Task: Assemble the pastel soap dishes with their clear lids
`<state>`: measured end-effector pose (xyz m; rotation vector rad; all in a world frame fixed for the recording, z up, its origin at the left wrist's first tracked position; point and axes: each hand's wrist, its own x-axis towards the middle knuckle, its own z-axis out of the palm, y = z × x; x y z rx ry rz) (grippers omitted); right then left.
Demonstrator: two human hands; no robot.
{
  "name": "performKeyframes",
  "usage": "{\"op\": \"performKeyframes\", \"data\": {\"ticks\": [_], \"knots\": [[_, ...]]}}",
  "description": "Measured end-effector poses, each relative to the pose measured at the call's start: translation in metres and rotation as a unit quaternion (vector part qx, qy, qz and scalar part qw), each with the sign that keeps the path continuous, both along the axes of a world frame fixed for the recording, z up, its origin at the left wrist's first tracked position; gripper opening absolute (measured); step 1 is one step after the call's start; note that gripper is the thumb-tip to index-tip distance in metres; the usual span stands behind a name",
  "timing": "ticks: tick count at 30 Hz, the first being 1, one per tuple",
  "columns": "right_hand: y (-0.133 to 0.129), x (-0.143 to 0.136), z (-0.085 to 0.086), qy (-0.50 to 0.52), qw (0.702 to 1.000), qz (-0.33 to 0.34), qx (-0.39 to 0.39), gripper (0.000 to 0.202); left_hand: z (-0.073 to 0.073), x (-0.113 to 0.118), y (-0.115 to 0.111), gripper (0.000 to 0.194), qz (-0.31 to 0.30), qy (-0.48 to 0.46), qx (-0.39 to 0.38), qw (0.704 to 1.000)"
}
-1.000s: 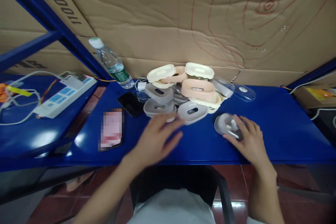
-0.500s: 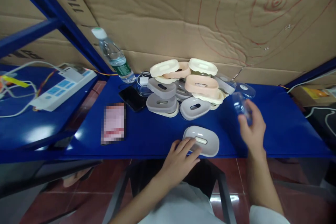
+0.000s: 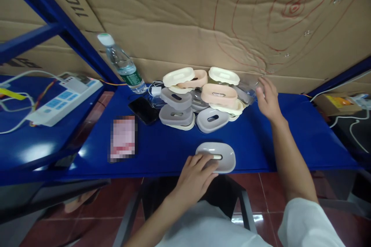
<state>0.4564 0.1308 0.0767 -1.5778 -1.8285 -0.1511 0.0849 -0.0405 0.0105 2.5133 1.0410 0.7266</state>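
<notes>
My left hand rests with spread fingers on the left side of a grey oval dish near the table's front edge. A pale bar lies over the dish's slot, by my fingertips. My right hand reaches to the right end of the pile, at a clear plastic piece; its thumb and fingers are bent round there, and what they hold is hard to make out. The pile has a peach dish, a cream dish, a grey dish and several others.
Left of the pile are a black phone, a water bottle and a blurred pink-screened item. Further left lies a white power strip. A cardboard wall stands behind the blue table.
My right hand has moved up and forward to the pile's right end with the clear piece it was holding. My left hand stays on the grey dish. The view has shifted slightly.
</notes>
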Motion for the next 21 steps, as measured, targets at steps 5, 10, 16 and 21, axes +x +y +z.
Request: {"op": "performKeyframes", "data": {"ticks": [5,10,16,21], "knots": [[-0.136,-0.059,-0.043,-0.019,0.997,0.069,0.016,0.048,0.006,-0.002,0.011,0.024,0.031,-0.024,0.053,0.998],[-0.214,-0.115,-0.089,-0.096,0.981,0.159,-0.058,0.082,0.009,-0.016,0.016,0.025,0.073,-0.073,0.133,0.986],[-0.212,-0.129,-0.087,-0.102,0.975,0.188,-0.053,0.033,0.030,-0.059,0.068,0.033,0.174,-0.039,0.216,0.960],[-0.215,-0.125,-0.089,-0.052,0.980,0.187,-0.036,0.031,0.057,-0.076,0.113,0.032,0.158,0.027,0.241,0.957]]}}
